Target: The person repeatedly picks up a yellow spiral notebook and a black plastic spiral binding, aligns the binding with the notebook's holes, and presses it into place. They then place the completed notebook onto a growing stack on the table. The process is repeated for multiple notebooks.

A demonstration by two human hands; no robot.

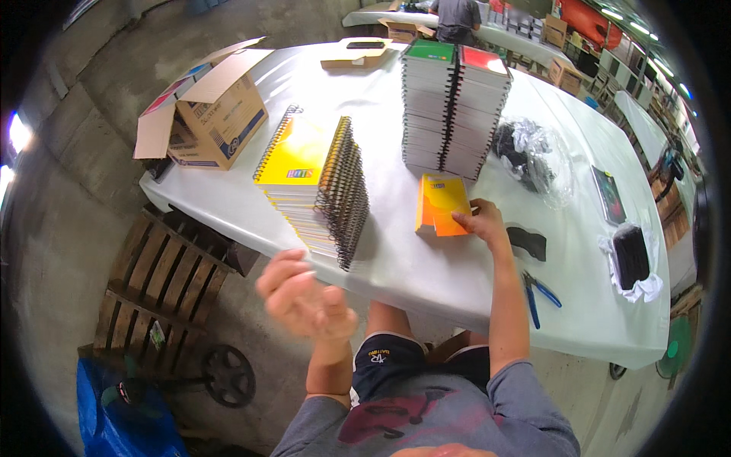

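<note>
My right hand (481,221) pinches the right edge of the top sheet on a small stack of yellow-and-orange covers (442,199) lying on the white table (400,263). My left hand (306,298) is raised just off the table's near edge, holding nothing, its fingers loosely bent and apart, slightly blurred. Beyond it stands a tall stack of yellow spiral notebooks (304,167), their black wire coils toward the right. Behind the covers rise two taller stacks of spiral notebooks side by side, one topped by a green notebook (429,52), the other by a red notebook (485,61).
An open cardboard box (221,122) stands at the far left, a shallow carton (354,55) at the back. To the right lie clear plastic wrap (542,164), a black strip (527,242), blue-handled pliers (542,293) and a black wrapped bundle (630,257). A wooden pallet (156,286) leans below left.
</note>
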